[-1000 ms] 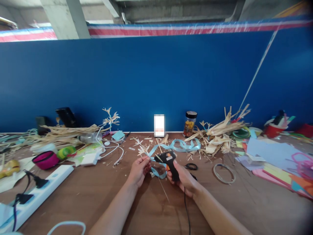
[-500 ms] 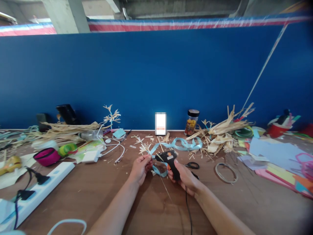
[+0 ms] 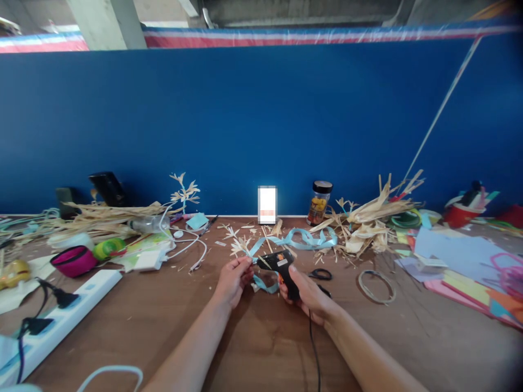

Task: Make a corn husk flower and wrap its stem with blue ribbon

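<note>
My right hand (image 3: 304,291) grips a black hot glue gun (image 3: 281,263) by its handle, and the nozzle points left. Its cord runs down toward the near edge. My left hand (image 3: 236,279) pinches the lower end of a dried-husk flower spray (image 3: 241,245) right at the nozzle. A light blue ribbon (image 3: 302,238) leads from the pinched place back to loose curls on the table; part of it also hangs below the glue gun. The exact spot where nozzle and stem meet is covered by my left fingers.
At left lie a white power strip (image 3: 65,321), a magenta pouch (image 3: 74,260) and a finished-looking husk flower (image 3: 184,190). Behind stands a jar (image 3: 318,204). To the right are scissors (image 3: 321,274), a wire coil (image 3: 376,287), dried husks (image 3: 371,234) and coloured paper (image 3: 453,256).
The view has shifted slightly. Both hands keep nearly the same pose, with the glue gun's nozzle still against the flower stem.
</note>
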`<action>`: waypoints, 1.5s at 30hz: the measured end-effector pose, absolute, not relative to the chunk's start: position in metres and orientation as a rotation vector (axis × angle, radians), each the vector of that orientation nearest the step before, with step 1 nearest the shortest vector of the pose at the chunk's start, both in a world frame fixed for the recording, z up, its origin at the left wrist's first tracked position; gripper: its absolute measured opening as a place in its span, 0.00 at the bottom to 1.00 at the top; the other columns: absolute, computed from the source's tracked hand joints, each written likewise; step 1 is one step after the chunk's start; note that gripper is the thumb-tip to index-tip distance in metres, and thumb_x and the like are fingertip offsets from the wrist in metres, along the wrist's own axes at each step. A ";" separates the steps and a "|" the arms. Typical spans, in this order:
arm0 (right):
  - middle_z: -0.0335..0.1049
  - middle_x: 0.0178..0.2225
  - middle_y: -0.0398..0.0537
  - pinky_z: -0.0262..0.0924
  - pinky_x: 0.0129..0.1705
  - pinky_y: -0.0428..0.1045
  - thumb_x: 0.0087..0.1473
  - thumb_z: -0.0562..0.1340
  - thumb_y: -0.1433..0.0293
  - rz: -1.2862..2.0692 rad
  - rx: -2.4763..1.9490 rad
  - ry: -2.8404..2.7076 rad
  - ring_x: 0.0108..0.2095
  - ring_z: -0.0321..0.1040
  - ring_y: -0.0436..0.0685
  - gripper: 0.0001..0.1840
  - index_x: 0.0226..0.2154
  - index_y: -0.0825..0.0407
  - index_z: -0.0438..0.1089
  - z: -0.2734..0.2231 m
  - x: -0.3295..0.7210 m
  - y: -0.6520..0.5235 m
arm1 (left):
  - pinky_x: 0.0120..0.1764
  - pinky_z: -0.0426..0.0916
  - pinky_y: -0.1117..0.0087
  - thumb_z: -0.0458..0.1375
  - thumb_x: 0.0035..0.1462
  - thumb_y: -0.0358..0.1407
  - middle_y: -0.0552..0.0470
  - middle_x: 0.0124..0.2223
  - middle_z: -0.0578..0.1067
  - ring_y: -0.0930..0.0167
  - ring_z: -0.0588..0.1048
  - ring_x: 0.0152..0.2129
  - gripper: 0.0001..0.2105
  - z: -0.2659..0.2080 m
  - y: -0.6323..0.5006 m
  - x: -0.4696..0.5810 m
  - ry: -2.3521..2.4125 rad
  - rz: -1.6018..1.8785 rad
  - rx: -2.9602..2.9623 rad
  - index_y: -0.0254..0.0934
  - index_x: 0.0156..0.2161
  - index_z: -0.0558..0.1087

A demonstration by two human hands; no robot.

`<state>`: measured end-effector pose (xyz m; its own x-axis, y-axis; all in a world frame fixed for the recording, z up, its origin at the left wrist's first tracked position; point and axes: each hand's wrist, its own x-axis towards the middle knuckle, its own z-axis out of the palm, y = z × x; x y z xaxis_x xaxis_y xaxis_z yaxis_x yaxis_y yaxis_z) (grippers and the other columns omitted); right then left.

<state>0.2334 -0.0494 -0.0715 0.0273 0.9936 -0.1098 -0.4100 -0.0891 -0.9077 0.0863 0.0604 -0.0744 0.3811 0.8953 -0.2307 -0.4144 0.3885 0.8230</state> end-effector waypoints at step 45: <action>0.55 0.21 0.42 0.45 0.21 0.43 0.50 0.49 0.51 1.299 -1.001 -0.841 0.21 0.51 0.47 0.23 0.26 0.55 0.62 -0.066 0.234 -0.050 | 0.21 0.66 0.83 0.61 0.43 0.27 0.55 0.22 0.70 0.81 0.67 0.17 0.04 -0.072 0.059 0.086 0.735 0.946 0.737 0.30 0.27 0.71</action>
<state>0.2339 -0.0503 -0.0660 0.1050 0.9934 -0.0462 -0.3644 -0.0048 -0.9312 0.0861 0.0589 -0.0716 0.3931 0.8925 -0.2211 -0.4343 0.3921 0.8109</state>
